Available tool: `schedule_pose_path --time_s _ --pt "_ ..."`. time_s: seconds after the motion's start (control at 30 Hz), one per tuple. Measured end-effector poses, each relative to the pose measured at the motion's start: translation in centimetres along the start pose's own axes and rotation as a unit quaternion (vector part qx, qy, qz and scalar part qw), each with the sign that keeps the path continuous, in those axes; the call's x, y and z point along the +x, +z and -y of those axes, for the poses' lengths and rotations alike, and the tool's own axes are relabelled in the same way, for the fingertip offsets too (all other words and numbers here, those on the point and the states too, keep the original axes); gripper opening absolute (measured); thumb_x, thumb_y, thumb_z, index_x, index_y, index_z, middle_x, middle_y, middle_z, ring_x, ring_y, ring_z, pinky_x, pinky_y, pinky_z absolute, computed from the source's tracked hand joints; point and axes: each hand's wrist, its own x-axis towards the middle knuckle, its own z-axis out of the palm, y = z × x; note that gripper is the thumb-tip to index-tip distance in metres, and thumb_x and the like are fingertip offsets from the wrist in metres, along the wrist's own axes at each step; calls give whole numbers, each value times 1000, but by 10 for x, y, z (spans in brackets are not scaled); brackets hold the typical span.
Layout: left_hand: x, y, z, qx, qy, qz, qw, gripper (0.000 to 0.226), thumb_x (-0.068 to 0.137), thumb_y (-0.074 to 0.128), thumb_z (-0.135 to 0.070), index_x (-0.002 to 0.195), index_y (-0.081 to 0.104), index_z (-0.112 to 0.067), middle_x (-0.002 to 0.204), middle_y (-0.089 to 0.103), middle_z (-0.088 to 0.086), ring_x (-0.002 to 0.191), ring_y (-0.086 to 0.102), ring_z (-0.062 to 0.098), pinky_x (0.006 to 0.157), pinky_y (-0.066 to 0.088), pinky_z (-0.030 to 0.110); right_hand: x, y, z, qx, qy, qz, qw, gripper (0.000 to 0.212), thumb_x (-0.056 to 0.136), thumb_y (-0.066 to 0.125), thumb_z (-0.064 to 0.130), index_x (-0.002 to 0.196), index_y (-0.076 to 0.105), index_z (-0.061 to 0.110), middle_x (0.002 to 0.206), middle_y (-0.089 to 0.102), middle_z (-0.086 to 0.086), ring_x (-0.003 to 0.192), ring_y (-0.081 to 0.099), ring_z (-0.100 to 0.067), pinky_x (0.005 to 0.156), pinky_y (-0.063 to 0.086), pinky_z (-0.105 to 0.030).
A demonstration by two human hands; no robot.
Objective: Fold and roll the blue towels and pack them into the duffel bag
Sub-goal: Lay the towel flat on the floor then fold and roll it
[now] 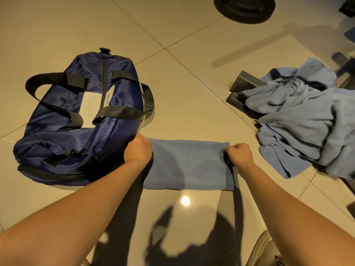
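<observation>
Folded flat on the floor, between duffel bag and heap of loose towels: blue towel. Far corners pinched by left grip and right grip. Probably soft, light, limp; best held at corners, kept taut while rolling.

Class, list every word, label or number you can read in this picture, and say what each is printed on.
"QUE": large letters, the word partly hidden, on the white label of the duffel bag.
Small print on the same label: too small to read.
Nothing else carries text.
</observation>
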Motion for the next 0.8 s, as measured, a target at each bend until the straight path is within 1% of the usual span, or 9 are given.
schedule_pose_path --time_s 0.1,0.33,0.37,0.43,0.5,0.53,0.6,0.7,0.8 --pt "1 -1 -1 26 9 -8 1000 24 108 43 -31 109 57 -11 103 65 13 95 63 34 83 53 46 2 -2 -6 -9 7 0 1000 15 87 57 8 73 54 8 70 53 -10 68 49 -27 63 42 -37" --pt "-7 -5 -10 -7 -14 8 1000 23 103 54 -29 118 50 -12 114 64 17 102 62 38 86 53 48 -10 -5 1 5 1 -4 1000 29 95 63 25 73 52 12 71 56 -6 69 52 -25 65 45 -35" --pt "-15 -7 -11 1 5 11 1000 29 101 56 -28 124 46 -13 117 62 17 104 61 39 85 52 48 -16 -10 0 13 8 3 1000 30 93 66 29 72 53 12 71 58 -7 69 54 -26 65 49 -38" --pt "-37 -5 -11 76 131 -32 988 45 95 61 -28 134 43 -14 126 57 16 110 57 38 88 51 50 -32 -22 -4 19 26 24 999 26 87 71 28 73 59 9 74 63 -10 70 59 -29 68 54 -42" --pt "-59 4 -6 150 280 -61 946 51 94 60 -34 139 45 -13 140 48 16 122 49 36 100 46 51 -52 -32 -10 35 41 63 997 22 86 73 19 75 60 5 74 62 -11 66 56 -26 54 49 -32" --pt "-65 13 -1 172 325 -38 929 54 96 56 -39 143 44 -14 149 42 17 131 44 36 109 41 51 -61 -35 -14 46 53 83 994 21 87 72 14 75 58 4 73 60 -11 62 53 -23 47 44 -25" --pt "-66 31 11 213 352 31 911 66 100 41 -54 156 33 -19 163 23 18 149 25 37 121 24 54 -74 -36 -25 51 73 109 990 22 87 73 11 76 56 3 72 57 -9 59 50 -19 39 37 -17" --pt "-58 44 28 249 338 72 905 79 98 14 -71 163 9 -27 169 3 17 156 2 35 126 7 53 -75 -26 -43 0 65 132 989 20 89 71 13 77 59 3 76 56 -12 63 49 -22 55 41 -23" --pt "-54 43 35 258 350 74 898 83 96 7 -76 163 1 -28 170 -5 14 157 -6 32 127 4 52 -73 -20 -56 -65 56 105 991 28 93 68 19 73 60 1 72 56 -12 63 49 -24 63 40 -30"
